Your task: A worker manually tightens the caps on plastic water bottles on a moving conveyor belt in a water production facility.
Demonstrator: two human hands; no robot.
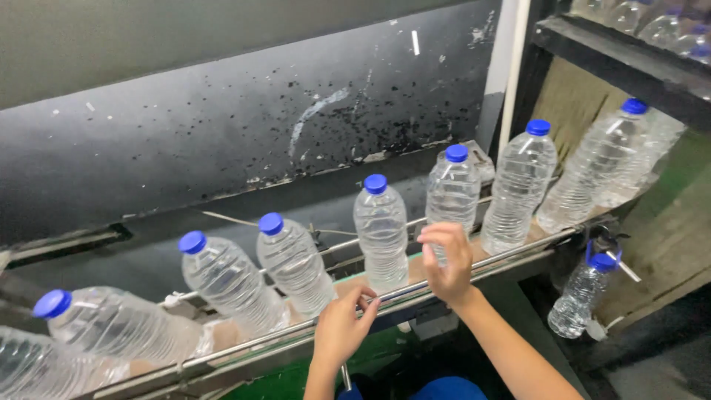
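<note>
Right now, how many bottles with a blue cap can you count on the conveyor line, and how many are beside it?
Blue-capped bottles on the conveyor: 8, leftmost one cut off by the frame
Blue-capped bottle hanging beside the conveyor rail: 1
Total: 9
Bottles on the upper shelf are too cropped to count.

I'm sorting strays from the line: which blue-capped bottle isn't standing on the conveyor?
The small bottle at lower right: it hangs tilted below the conveyor rail, beside the belt, while the others stand in a row on it.

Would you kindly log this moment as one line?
left hand: on rail | right hand: touching bottle | bottles: blue caps, in a row
</note>
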